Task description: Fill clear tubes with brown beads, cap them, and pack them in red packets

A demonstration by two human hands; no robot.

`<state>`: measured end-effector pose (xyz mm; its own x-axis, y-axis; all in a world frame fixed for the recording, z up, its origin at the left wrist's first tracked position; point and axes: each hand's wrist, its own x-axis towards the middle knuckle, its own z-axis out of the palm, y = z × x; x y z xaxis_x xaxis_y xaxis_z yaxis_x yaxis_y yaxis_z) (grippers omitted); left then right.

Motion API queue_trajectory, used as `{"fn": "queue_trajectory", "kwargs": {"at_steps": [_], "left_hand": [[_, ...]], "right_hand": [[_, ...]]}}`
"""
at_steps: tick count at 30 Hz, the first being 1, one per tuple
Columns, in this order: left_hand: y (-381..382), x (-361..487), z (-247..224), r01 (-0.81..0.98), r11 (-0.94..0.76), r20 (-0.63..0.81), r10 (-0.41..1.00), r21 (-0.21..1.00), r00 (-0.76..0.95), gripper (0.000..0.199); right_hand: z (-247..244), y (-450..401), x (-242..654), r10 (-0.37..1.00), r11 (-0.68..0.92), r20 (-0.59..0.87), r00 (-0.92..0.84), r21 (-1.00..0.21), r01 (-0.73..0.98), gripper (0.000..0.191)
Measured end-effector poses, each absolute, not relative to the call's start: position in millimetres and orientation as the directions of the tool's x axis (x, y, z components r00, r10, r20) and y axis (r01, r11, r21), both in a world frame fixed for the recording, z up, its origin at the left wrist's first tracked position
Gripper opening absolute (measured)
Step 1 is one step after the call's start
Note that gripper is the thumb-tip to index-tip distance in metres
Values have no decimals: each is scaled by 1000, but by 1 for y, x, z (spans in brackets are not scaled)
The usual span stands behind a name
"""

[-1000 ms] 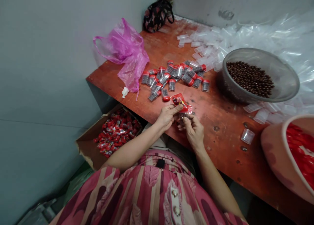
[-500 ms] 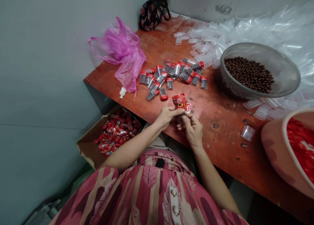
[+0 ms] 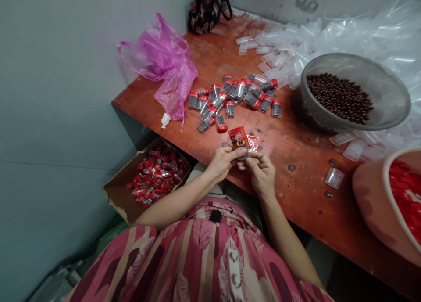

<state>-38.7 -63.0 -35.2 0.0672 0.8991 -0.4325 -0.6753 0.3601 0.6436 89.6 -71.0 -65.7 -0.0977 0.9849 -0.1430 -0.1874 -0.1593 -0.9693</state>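
Observation:
Both hands meet over the table's front edge. Between thumb and fingers my left hand (image 3: 224, 162) pinches a red printed packet (image 3: 238, 137), which stands up from the fingertips. My right hand (image 3: 262, 172) is closed at the packet's lower right, by a shiny red-and-white piece (image 3: 253, 142); whether that piece belongs to the packet I cannot tell. The fingers hide the packet's lower end. Beyond the hands lie several small clear containers with red lids and dark contents (image 3: 230, 109).
A grey bowl of brown balls (image 3: 355, 60) and a pink tub of red pieces (image 3: 368, 196) stand right. Clear empty containers (image 3: 279, 58) pile behind. A pink plastic bag (image 3: 174, 69) lies left, above a cardboard box (image 3: 121, 179) of red packets. A floral bag (image 3: 204, 12) sits at the back.
The red packet has tilted a little to the left and shows more of its front. My right fingers have shifted slightly along its lower edge. The view has moved a little.

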Motion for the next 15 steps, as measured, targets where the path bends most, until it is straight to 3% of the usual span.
{"fn": "queue_trajectory", "kwargs": {"at_steps": [4, 9, 12, 15], "left_hand": [[-81, -37, -35, -706, 318, -423, 906, 632, 30, 35], [-120, -73, -36, -731, 42, -400, 857, 681, -324, 46], [-140, -93, -41, -654, 5, -402, 793, 756, -459, 64], [-135, -88, -44, -425, 105, -292, 867, 899, -404, 56]], "right_hand": [[-58, -70, 78, 980, -191, -178, -93, -967, -170, 29], [-50, -68, 79, 975, -181, -152, -164, -968, -175, 27], [-51, -61, 94, 990, -127, -116, -85, -982, -140, 25], [-53, -54, 109, 995, -104, -103, -16, -988, -110, 24]]}}
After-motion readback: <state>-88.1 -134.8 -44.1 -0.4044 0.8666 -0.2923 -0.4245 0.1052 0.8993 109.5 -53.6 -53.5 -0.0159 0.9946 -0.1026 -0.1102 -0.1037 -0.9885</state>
